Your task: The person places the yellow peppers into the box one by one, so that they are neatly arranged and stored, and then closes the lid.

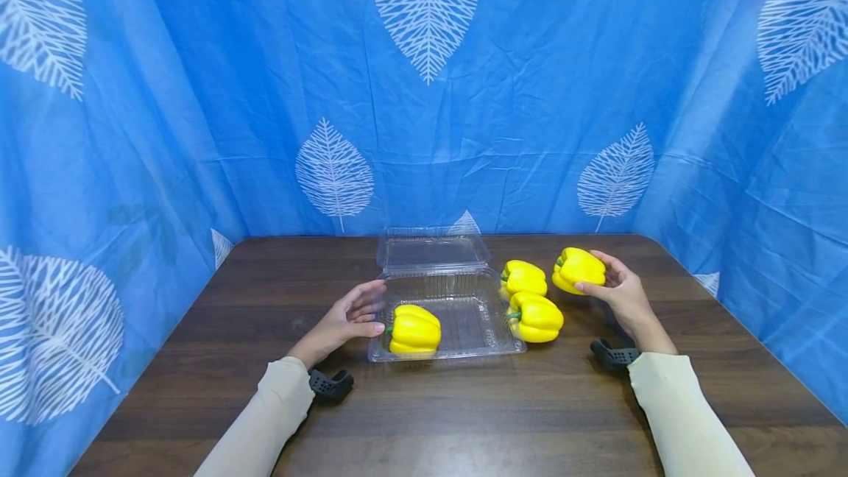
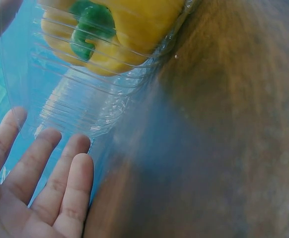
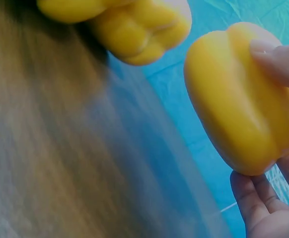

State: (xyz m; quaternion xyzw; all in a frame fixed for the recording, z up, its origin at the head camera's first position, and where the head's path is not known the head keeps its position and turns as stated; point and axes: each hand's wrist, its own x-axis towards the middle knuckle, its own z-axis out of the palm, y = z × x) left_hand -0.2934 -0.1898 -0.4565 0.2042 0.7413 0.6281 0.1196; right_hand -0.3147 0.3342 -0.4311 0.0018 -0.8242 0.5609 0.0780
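A clear plastic clamshell container [image 1: 464, 350] lies on the table with its lid [image 1: 433, 249] tipped back. One yellow bell pepper [image 1: 416, 330] sits in its front left part, the green stem toward the left. My left hand [image 1: 349, 321] is at the container's left side, fingers extended, fingertips at the clear wall in the left wrist view. With thumb and fingers my right hand [image 1: 626, 297] holds another yellow bell pepper [image 1: 578, 271] above the table, right of the container. Two more yellow peppers, a rear one [image 1: 525, 278] and a front one [image 1: 538, 317], rest by the container's right side.
The dark wooden table [image 1: 430, 418] reaches back to a blue curtain [image 1: 530, 94] with white leaf prints. Black wrist cameras, left [image 1: 331, 384] and right [image 1: 612, 354], sit on both wrists.
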